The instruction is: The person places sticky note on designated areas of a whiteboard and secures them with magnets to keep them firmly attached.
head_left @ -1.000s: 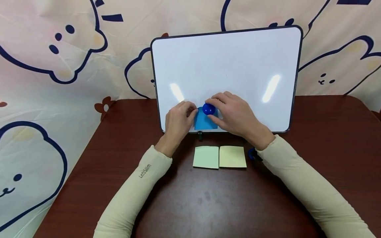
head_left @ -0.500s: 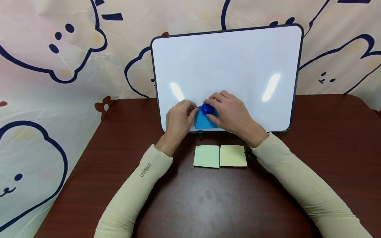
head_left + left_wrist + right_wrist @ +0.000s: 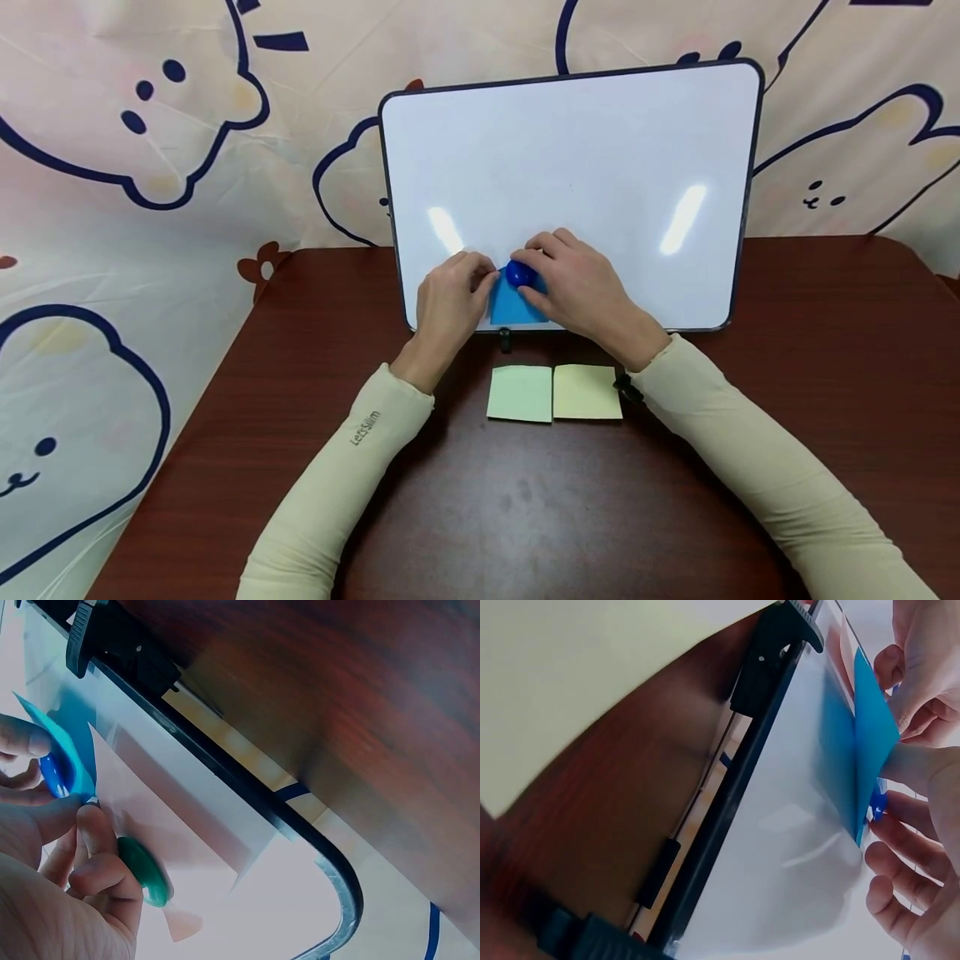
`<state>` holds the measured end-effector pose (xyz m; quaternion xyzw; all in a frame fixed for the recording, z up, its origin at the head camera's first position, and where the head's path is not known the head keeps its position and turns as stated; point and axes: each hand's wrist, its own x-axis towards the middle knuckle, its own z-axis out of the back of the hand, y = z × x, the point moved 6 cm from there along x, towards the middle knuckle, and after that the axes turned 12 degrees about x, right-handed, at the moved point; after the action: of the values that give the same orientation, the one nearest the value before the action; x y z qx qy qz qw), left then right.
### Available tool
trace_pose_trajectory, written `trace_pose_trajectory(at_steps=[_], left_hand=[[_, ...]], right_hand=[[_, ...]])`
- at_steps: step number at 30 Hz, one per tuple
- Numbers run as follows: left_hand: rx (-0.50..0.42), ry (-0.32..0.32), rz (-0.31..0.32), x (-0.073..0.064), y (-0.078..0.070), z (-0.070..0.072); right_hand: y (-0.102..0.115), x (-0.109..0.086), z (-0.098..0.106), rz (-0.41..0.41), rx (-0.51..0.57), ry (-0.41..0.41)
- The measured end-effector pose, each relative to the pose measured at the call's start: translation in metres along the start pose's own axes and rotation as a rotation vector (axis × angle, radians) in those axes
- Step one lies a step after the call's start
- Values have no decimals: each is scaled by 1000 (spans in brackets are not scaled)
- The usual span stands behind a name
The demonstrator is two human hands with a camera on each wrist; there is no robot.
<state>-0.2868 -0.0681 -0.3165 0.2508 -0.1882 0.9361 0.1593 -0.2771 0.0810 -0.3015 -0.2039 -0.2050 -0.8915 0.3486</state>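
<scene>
A blue sticky note lies low on the standing whiteboard. My left hand pinches the note's upper left corner between thumb and fingertips. With thumb and fingers, my right hand grips a round blue magnet over the note's upper part. From the right wrist view, the note stands out from the board at its lower edge. Beside my left fingers in the left wrist view, a pink sticky note is on the board with a round green magnet; my left hand hides both from the head view.
On the dark wood table, a pale green sticky note pad and a pale yellow one lie side by side before the board. Black stand clips hold its lower edge. A patterned cloth hangs behind.
My right hand has shifted slightly left with the blue magnet, its sleeve now covering the blue piece seen earlier beside the yellow pad. My left hand has stayed at the note's corner.
</scene>
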Motion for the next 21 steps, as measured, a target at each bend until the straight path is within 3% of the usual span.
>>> trace_pose_trajectory(at_steps=[11, 21], left_hand=[[2, 7, 5, -1, 1, 0], [5, -1, 1, -1, 2, 0]], right_hand=[[0, 0, -4, 31, 3, -11], [5, -1, 4, 7, 18, 29]])
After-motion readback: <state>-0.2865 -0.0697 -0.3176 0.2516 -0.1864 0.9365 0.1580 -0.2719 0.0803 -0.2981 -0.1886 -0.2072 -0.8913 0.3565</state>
